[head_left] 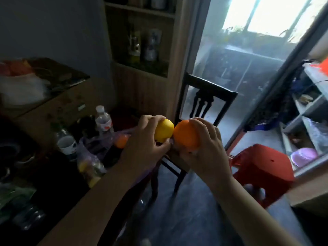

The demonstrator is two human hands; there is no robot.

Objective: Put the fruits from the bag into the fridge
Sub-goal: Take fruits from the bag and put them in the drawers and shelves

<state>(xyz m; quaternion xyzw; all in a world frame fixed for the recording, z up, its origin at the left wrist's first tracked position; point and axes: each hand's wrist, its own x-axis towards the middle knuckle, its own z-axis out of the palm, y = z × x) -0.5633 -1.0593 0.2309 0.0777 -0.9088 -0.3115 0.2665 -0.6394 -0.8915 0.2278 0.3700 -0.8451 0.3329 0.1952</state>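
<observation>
My left hand [147,144] grips a yellow lemon [164,130] in the middle of the view. Beside it my right hand [207,150] holds an orange [185,134], and the two fruits touch. A clear plastic bag [92,157] lies on the dark table at the left, with another orange [121,141] and yellow fruit [83,166] inside. At the right edge the open fridge [308,107] shows its shelves, with a purple bowl [302,156] on a low shelf.
A black chair [207,102] stands just beyond my hands and a red plastic stool [262,167] sits before the fridge. On the table are a water bottle [103,121], a white cup [68,144] and a cardboard box [58,107]. A wooden shelf unit [142,41] rises behind.
</observation>
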